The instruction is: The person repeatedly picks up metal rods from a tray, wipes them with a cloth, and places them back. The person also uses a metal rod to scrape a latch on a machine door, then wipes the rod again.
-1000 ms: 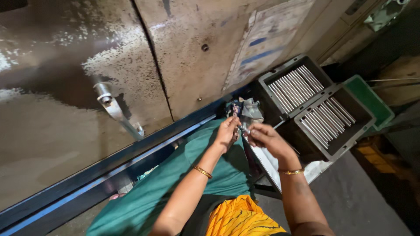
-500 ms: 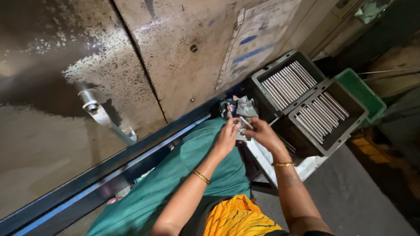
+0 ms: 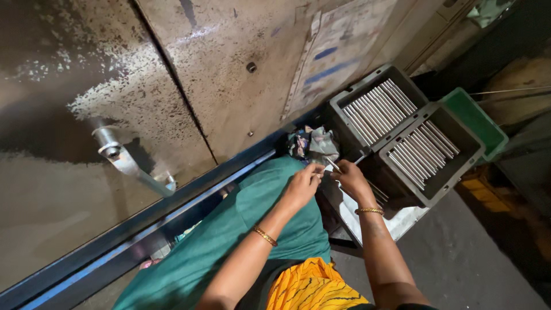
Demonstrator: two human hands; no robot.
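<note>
Both hands meet over the green lap, hemmed in by a metal wall ahead and two grey trays (image 3: 427, 152) at right. The left hand (image 3: 301, 185) pinches one end of a thin metal rod (image 3: 333, 165); the right hand (image 3: 351, 179) curls around it. The rod slants up-left toward a crumpled rag (image 3: 313, 143). Grey floor (image 3: 459, 264) lies open at lower right.

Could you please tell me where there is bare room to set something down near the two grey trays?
Bare grey floor lies right of the right hand, below the two grey trays of metal rods. The green cloth lap is bare too. It is crowded where both hands meet, the left hand by the crumpled patterned rag.
</note>
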